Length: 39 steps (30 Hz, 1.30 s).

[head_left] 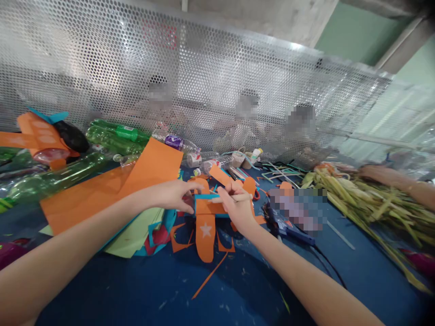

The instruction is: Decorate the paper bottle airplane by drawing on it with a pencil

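A paper airplane [208,207] in orange and blue lies in front of me, a pale star on its near wing. At its left end is my left hand [175,195], thumb and forefinger curved around that end and steadying it. My right hand [239,209] grips a pale, slender pen [242,197]. The pen lies across the top of the airplane body, its tip pointing left over the orange paper. Cut orange paper scraps [180,240] are scattered around the near wing. Part of the airplane's right side is hidden behind my right hand.
Large orange sheets [152,165] and pale green paper [131,240] lie left. Plastic bottles [115,136] line the back, beside another orange airplane model [44,136]. Right are a blue glue gun [295,233] with its cord and dry husks [370,208]. A perforated metal screen [210,81] stands behind.
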{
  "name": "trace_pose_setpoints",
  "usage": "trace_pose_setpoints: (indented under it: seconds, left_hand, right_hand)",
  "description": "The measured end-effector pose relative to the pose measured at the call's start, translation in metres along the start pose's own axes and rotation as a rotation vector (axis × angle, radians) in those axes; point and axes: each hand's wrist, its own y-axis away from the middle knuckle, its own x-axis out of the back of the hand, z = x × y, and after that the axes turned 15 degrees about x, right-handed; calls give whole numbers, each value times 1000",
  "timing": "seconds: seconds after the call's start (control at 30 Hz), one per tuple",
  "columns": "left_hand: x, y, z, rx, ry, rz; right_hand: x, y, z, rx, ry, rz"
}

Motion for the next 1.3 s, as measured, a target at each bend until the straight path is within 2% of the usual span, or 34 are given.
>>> trace_pose_setpoints:
  seconds: [0.2,0.4,0.7,0.9,1.3]
  left_hand:
    - [-3,-1,-1,-10,-15,12]
    - [0,1,3,5,18,-27]
    - [-3,1,3,6,-12,-1]
    - [-2,2,6,28,-43,23]
    - [1,4,11,60,-47,-12]
  right_hand:
    - [-6,4,-8,63,127,-142]
    - [-7,6,-6,56,161,-118]
    - [-10,5,-5,42,138,-131]
    - [-10,7,2,34,84,-197]
    - [-9,8,2,3,45,-293]
